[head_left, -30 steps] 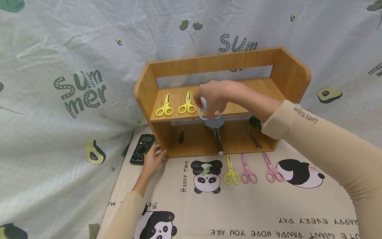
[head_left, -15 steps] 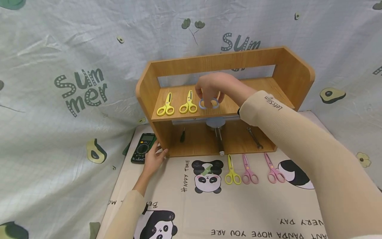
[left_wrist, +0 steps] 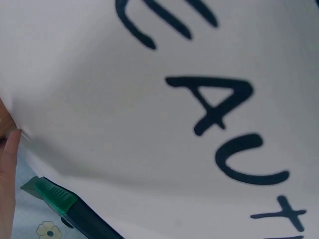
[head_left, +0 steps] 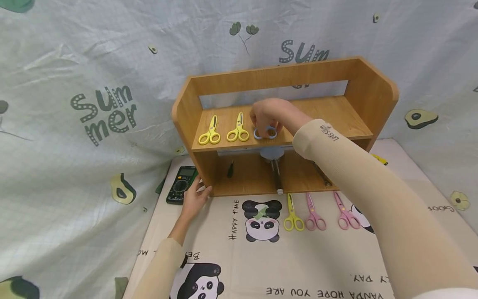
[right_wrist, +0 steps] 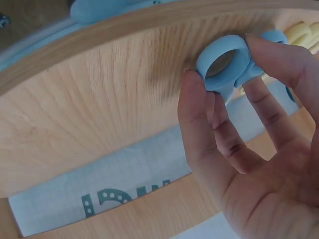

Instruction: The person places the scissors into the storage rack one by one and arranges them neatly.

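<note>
Right hand (head_left: 270,113) pinches the blue scissors (right_wrist: 241,62) at the upper shelf (head_left: 321,112); left hand (head_left: 195,200), seemingly relaxed, touches the side panel (head_left: 208,168)!

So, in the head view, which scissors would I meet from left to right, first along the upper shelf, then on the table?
Above: first yellow scissors → second yellow scissors → blue scissors, held by the right hand.
Below: third yellow scissors → first pink scissors → second pink scissors.

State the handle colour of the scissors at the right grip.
Light blue handle loops; they show best in the right wrist view.
</note>
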